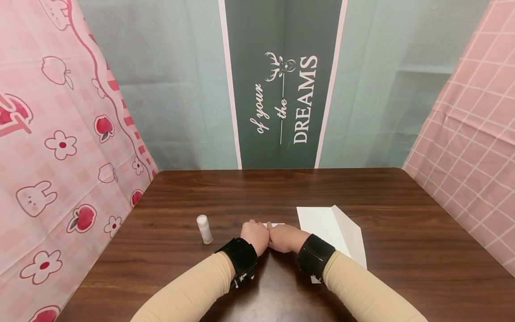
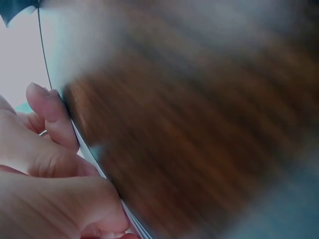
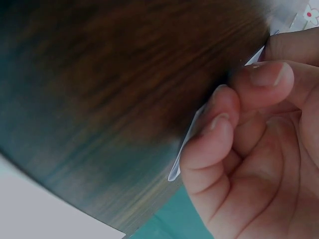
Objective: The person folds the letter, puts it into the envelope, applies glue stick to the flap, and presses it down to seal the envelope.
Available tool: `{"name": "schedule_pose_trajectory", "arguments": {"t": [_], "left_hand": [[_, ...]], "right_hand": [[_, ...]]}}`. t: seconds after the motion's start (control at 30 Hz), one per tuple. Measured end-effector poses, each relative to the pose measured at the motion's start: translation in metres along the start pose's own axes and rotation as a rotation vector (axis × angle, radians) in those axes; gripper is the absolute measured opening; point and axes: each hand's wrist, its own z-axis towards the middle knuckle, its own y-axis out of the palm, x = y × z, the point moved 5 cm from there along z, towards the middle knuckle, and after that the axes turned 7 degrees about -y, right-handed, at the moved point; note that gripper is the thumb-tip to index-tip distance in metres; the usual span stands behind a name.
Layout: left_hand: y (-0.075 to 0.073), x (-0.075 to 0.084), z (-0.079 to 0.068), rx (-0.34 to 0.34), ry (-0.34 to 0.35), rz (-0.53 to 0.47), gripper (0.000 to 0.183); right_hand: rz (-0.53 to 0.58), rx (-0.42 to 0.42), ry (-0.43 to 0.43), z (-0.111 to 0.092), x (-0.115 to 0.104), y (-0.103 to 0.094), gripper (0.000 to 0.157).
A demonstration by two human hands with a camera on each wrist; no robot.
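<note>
On the brown bench (image 1: 277,295), your left hand (image 1: 256,237) and right hand (image 1: 284,238) meet, curled fingers gripping the small folded paper (image 1: 276,223). You seem to be pressing a crease; the next move calls for aligned edges. A white tube (image 1: 204,229) stands left, a creased sheet (image 1: 322,223) lies right, a curtain (image 1: 362,89) beyond.

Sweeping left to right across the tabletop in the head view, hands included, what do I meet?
White capped tube → left hand → right hand → large creased white sheet.
</note>
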Motion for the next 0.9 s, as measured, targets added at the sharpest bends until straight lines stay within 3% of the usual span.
{"name": "schedule_pose_trajectory", "arguments": {"t": [0.27,0.9], "left_hand": [[0.0007,-0.0012,-0.0002,-0.037,-0.021,0.001,0.018],[0.0019,-0.0041,-0.0007,-0.031,-0.029,-0.006,0.019]], "right_hand": [[-0.005,-0.007,0.018,-0.0007,-0.0024,-0.0013,0.055],[-0.006,-0.004,0.037,0.0017,-0.0034,-0.0008,0.053]]}}
